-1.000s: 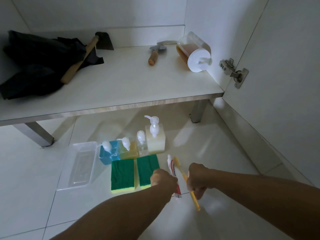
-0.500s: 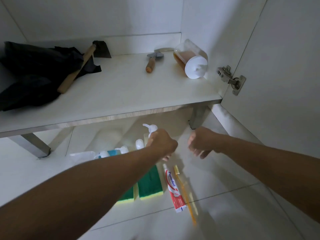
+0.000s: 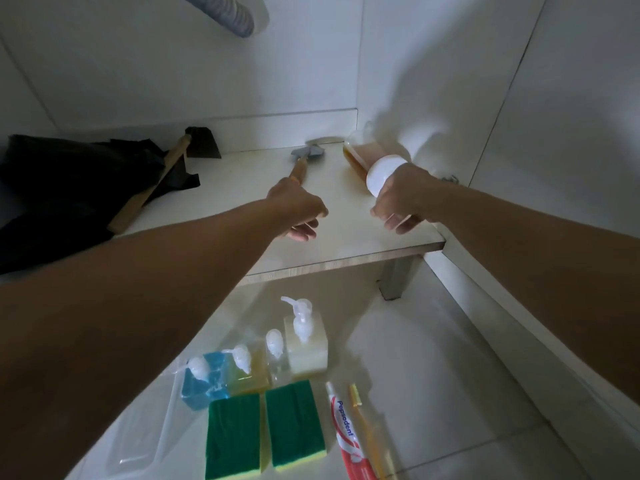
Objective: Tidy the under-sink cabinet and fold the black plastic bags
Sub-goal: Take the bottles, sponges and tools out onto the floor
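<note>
1. Black plastic bags (image 3: 65, 188) lie crumpled at 9 o'clock on the cabinet shelf (image 3: 346, 237), w/ a wooden-handled tool (image 3: 152, 188) across them.
2. Our left hand (image 3: 298, 209) hovers mid-shelf, fingers loosely curled, holding nothing; hammer (image 3: 303, 164) just beyond at 12.
3. Our right hand (image 3: 401, 199) is at 2 o'clock, at the white cap of a tipped amber-liquid jar (image 3: 363, 161); grip unclear.
4. Floor, 6 o'clock: pump bottles (image 3: 259, 358), 2 green sponges (image 3: 263, 431), toothpaste (image 3: 346, 434), toothbrush (image 3: 367, 431).

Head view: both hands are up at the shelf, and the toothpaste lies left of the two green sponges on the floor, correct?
Not quite. The head view shows the toothpaste right of the green sponges, beside the toothbrush. Both hands, left and right, are up at the shelf.
</note>
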`<state>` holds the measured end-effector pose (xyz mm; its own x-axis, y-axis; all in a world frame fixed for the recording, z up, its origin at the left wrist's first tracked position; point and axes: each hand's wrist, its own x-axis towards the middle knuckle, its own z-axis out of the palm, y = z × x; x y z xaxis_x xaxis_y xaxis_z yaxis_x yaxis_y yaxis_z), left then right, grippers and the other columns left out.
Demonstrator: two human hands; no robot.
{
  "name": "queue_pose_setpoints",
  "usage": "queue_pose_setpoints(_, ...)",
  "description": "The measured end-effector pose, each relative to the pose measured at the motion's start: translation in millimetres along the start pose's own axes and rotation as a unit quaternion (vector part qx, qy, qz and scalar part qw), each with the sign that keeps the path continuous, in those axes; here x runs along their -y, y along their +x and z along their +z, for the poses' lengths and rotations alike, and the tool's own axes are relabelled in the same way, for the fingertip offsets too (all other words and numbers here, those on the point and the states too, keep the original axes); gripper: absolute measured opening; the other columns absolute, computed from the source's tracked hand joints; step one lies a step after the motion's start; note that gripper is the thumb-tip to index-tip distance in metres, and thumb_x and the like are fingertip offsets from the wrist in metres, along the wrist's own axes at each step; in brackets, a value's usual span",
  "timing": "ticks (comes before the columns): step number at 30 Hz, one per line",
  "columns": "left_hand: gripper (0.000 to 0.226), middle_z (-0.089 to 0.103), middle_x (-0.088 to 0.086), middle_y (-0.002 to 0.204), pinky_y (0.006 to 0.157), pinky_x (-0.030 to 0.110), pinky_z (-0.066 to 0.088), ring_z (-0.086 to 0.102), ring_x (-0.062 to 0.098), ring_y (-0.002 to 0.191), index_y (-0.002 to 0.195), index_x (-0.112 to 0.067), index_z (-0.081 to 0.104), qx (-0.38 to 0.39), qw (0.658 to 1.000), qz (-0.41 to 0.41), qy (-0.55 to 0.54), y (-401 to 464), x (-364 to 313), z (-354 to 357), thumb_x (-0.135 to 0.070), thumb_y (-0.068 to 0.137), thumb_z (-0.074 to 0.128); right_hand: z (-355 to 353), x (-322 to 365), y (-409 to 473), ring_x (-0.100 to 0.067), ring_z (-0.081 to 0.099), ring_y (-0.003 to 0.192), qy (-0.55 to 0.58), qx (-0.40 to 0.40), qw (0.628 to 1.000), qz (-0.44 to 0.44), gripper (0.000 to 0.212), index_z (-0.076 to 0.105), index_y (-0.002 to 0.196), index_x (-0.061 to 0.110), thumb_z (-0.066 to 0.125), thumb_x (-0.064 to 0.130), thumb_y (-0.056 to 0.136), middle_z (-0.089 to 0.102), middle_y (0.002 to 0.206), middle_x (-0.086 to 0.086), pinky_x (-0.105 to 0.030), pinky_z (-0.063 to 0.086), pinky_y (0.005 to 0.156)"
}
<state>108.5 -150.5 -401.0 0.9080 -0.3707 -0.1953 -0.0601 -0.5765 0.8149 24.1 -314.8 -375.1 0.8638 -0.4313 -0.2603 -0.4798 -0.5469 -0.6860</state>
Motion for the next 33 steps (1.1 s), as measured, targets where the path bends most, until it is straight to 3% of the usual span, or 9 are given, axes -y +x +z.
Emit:
queue_pose_setpoints(4, 0.046, 0.07, 0.011, 0.086, 0.067, 0.033, 0.06, 0.071, 0.023, 0.076, 0.125, -0.005, 0.058, -0.035, 0.999, 0.021, 0.018, 33.8, -11.2, -6.8, -0.016, 0.083, 0.073, -9.6, 15.6, 33.9, -0.02, 0.065, 0.053, -0.055, -0.088, 0.994, -0.013, 0.007, 0.06, 0.084, 0.007, 0.065, 0.003, 0.083, 0.065, 0.075, -0.009, -0.026, 0.055, 0.047)
queue_pose_setpoints(6, 0.034, 0.069, 0.01, 0.092, 0.062, 0.027, 0.054, 0.067, 0.022, 0.082, 0.11, -0.007, 0.063, -0.062, 0.997, 0.027, 0.041, 50.6, -15.7, -8.9, -0.02, 0.081, 0.074, -14.1, 20.1, 47.5, -0.022, 0.065, 0.045, -0.126, -0.161, 0.978, -0.026, 0.007, 0.061, 0.084, 0.004, 0.062, 0.005, 0.077, 0.068, 0.075, -0.011, -0.021, 0.049, 0.044)
queue_pose_setpoints(9, 0.031, 0.059, 0.005, 0.084, 0.046, 0.021, 0.036, 0.055, 0.017, 0.069, 0.105, -0.016, 0.059, -0.097, 0.992, 0.03, 0.074, 74.8, -20.6, -8.6, -0.024, 0.08, 0.074, -18.4, 18.5, 68.3, -0.032, 0.068, 0.091, -0.193, -0.236, 0.951, -0.044, 0.014, 0.056, 0.087, 0.009, 0.064, 0.01, 0.076, 0.067, 0.099, -0.014, -0.027, 0.049, 0.07)
queue_pose_setpoints(13, 0.041, 0.067, 0.008, 0.093, 0.046, 0.021, 0.034, 0.061, 0.019, 0.076, 0.113, -0.005, 0.065, -0.117, 0.989, 0.026, 0.089, 111.2, -19.0, -7.6, -0.025, 0.078, 0.074, -13.0, 6.3, 99.4, -0.034, 0.062, 0.108, -0.208, -0.25, 0.945, -0.033, 0.022, 0.055, 0.097, 0.013, 0.065, 0.021, 0.08, 0.064, 0.113, -0.013, -0.032, 0.047, 0.081)
queue_pose_setpoints(18, 0.041, 0.071, 0.011, 0.097, 0.039, 0.023, 0.035, 0.069, 0.026, 0.083, 0.106, -0.002, 0.066, -0.166, 0.98, -0.013, 0.107, 158.5, -6.9, 0.5, -0.039, 0.091, 0.057, 5.6, -9.1, 128.8, -0.034, 0.051, 0.114, -0.265, -0.286, 0.921, -0.026, 0.056, 0.05, 0.12, 0.014, 0.071, 0.042, 0.076, 0.057, 0.118, -0.011, -0.035, 0.041, 0.083)
queue_pose_setpoints(24, 0.042, 0.068, 0.013, 0.098, 0.042, 0.027, 0.041, 0.069, 0.029, 0.087, 0.108, 0.001, 0.061, -0.187, 0.977, -0.038, 0.097, 195.0, -2.9, 11.6, -0.038, 0.094, 0.056, 24.5, -14.6, 139.5, -0.034, 0.049, 0.109, -0.26, -0.302, 0.917, -0.032, 0.083, 0.033, 0.13, 0.019, 0.083, 0.04, 0.067, 0.038, 0.126, -0.011, -0.033, 0.036, 0.069)
queue_pose_setpoints(28, 0.047, 0.071, 0.012, 0.097, 0.048, 0.025, 0.046, 0.071, 0.025, 0.081, 0.108, -0.001, 0.065, -0.208, 0.97, -0.036, 0.118, 201.2, -1.4, 13.0, -0.043, 0.089, 0.06, 31.7, -12.6, 142.3, -0.034, 0.045, 0.115, -0.217, -0.307, 0.926, -0.024, 0.078, 0.028, 0.135, 0.022, 0.079, 0.024, 0.075, 0.032, 0.132, -0.011, -0.033, 0.038, 0.069)
queue_pose_setpoints(30, 0.051, 0.071, 0.012, 0.096, 0.043, 0.023, 0.041, 0.068, 0.025, 0.072, 0.105, -0.002, 0.066, -0.216, 0.968, -0.036, 0.123, 196.4, 0.6, 13.0, -0.05, 0.089, 0.058, 31.0, -12.0, 140.6, -0.034, 0.044, 0.116, -0.198, -0.307, 0.931, -0.022, 0.074, 0.028, 0.135, 0.021, 0.076, 0.022, 0.078, 0.032, 0.132, -0.012, -0.032, 0.039, 0.069)
queue_pose_setpoints(33, 0.053, 0.072, 0.012, 0.091, 0.04, 0.02, 0.04, 0.07, 0.024, 0.072, 0.099, -0.002, 0.067, -0.222, 0.967, -0.041, 0.116, 185.8, 7.0, 10.7, -0.053, 0.082, 0.065, 31.7, -15.9, 129.9, -0.035, 0.042, 0.114, -0.189, -0.298, 0.935, -0.025, 0.085, 0.027, 0.133, 0.02, 0.082, 0.025, 0.069, 0.032, 0.13, -0.013, -0.033, 0.039, 0.067)
